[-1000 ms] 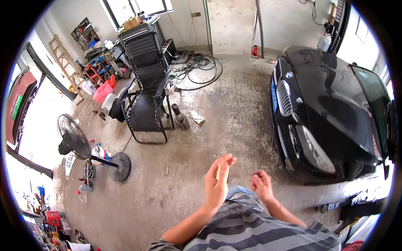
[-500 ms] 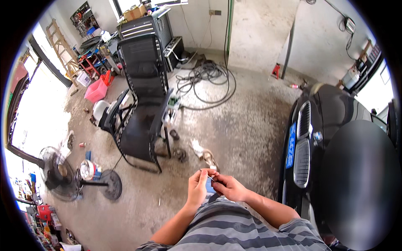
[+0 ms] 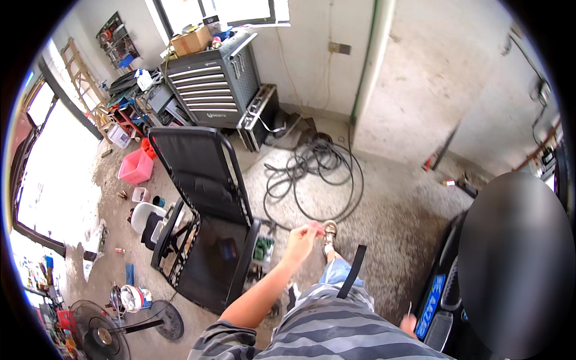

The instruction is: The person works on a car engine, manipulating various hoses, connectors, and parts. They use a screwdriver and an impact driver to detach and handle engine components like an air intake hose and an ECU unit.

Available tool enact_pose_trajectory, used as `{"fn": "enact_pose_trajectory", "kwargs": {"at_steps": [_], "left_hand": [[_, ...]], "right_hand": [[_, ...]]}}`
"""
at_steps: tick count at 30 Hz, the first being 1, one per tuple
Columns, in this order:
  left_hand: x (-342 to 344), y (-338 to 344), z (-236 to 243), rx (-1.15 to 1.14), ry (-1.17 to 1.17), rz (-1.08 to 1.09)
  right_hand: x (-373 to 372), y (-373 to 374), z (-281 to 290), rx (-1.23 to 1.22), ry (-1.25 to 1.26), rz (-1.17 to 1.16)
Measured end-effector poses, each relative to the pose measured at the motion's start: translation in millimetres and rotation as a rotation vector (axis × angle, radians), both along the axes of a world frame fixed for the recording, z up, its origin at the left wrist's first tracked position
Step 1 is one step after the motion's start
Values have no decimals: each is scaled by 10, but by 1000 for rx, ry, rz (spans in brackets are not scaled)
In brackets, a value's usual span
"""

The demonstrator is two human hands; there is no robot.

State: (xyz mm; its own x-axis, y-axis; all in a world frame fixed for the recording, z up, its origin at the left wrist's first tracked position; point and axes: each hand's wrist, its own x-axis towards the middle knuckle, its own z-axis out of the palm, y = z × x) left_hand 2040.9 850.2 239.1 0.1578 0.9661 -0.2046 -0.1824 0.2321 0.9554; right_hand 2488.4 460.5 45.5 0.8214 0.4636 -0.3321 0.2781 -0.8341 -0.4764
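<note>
My left hand [image 3: 303,241] is raised in front of my body, above my stepping foot. Its fingertips are pinched together, and whatever may be between them is too small to make out. Low on the right, beside the dark car's front bumper, my right hand [image 3: 409,324] shows only in part. A thin pale stick-like thing [image 3: 410,308] juts up from its closed fingers. A black strap [image 3: 353,273] hangs at the front of my striped shirt.
The black reclining chair [image 3: 207,264] stands close on the left, a standing fan [image 3: 102,336] beyond it. Ahead, a coiled black hose [image 3: 318,174] lies on the floor before the grey tool cabinet [image 3: 207,87]. The car [image 3: 447,300] is at right.
My hands have parted: the left went up and forward, the right down to the right beside the car. I have stepped forward; the cabinet and hose look nearer.
</note>
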Motion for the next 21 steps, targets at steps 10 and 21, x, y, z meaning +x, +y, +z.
{"fn": "enact_pose_trajectory", "kwargs": {"at_steps": [10,21], "left_hand": [[-1559,4844,-1071,-531,75,789],[-3790,7554,-2074,-611,64,1088]], "right_hand": [[-144,6376,112,-251,73,523],[-5072,13150,3084,918,-361,1423]]}}
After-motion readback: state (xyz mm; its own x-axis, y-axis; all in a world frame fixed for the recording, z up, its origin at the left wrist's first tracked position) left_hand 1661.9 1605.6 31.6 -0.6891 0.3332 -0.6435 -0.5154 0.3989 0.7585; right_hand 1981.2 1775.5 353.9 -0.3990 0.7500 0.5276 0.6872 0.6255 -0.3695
